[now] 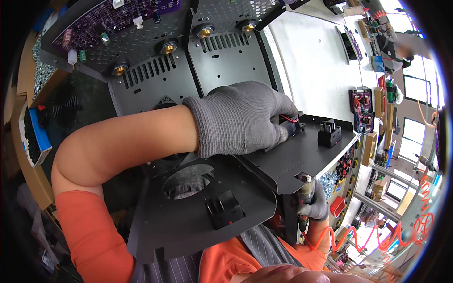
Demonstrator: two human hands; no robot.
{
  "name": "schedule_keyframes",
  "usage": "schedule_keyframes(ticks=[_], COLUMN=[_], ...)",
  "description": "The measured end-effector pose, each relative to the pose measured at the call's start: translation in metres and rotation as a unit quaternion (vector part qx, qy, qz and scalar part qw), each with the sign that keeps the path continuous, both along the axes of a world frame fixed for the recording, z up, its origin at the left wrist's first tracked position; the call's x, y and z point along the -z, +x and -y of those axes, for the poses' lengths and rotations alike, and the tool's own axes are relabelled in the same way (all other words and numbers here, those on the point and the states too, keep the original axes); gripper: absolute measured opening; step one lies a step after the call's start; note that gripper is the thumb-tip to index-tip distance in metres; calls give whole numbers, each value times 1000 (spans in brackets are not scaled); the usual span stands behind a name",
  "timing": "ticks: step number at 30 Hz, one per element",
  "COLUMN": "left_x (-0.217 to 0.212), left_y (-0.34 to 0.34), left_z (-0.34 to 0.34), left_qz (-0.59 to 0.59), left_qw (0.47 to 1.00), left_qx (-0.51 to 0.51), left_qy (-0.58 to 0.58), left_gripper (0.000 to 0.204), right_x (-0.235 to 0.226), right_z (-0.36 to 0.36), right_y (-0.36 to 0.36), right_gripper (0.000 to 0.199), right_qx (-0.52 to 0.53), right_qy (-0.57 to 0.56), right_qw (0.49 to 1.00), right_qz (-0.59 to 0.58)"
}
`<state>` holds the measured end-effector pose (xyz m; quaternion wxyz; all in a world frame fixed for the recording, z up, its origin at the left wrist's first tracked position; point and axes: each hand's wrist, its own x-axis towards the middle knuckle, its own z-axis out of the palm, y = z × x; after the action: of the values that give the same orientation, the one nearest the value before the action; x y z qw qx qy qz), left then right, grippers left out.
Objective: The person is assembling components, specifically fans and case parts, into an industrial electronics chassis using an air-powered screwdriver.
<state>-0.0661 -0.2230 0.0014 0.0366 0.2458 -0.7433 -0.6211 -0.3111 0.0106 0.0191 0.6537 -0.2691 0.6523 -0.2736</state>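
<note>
My left hand (245, 118), in a grey knit glove, reaches across a black metal chassis (288, 165). Its fingers are closed at the far edge of a black part with a red wire (289, 119); the glove covers most of that part, so its kind is hidden. Below the chassis lip, my right hand (317, 207), also gloved, grips a power screwdriver (306, 188) with a metallic body. Its tip is hidden beneath the chassis edge. A black socket (329, 134) with metal prongs stands up from the chassis, to the right of my left hand.
A second black chassis (155, 226) with a round opening and a black socket (224, 210) lies nearer me. Vented panels (226, 61) with brass fittings and a purple circuit board (113, 23) stand behind. Red coiled hose (363, 238) hangs right. Cardboard boxes (28, 141) are at left.
</note>
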Motion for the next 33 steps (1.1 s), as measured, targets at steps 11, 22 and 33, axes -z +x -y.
schedule_keyframes(ticks=[11,22,33], left_x=[4,-2,17], left_y=[0,24,28], left_z=[-3,-17,-29], left_qz=[-49,-24,-32], left_qw=[994,998,992], left_qx=[38,-49,-118], left_qy=[-91,-35,42], left_gripper=[48,45,27], right_x=[3,39,108], right_z=[12,-11,-4], right_y=[12,1,36], right_gripper=[98,82,73], right_qx=[-35,-45,-100], right_qy=[-27,-65,-144], right_qw=[996,996,984], right_qz=[-73,-33,23])
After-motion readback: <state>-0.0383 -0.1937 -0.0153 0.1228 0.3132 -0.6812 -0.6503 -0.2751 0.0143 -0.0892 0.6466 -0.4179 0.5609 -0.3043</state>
